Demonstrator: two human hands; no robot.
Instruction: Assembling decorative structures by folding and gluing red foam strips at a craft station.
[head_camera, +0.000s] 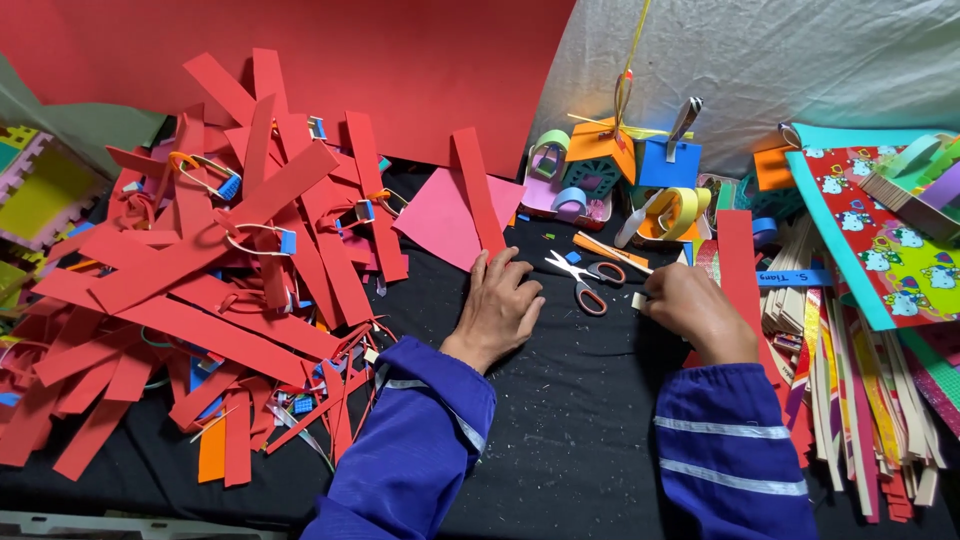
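Black tabletop (580, 420) (scissors (585, 275) blades up-left)

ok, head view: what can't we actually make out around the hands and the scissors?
- Right hand: fingertips curl over something small and pale; what it is, too small and covered to tell.
- Left hand: palm down on the black cloth; anything beneath is hidden.
- Scissors: in full view, untouched.
- Red strip pile: lower layers buried; left edge cuts it off.
- Paper sticks: run off the right edge.
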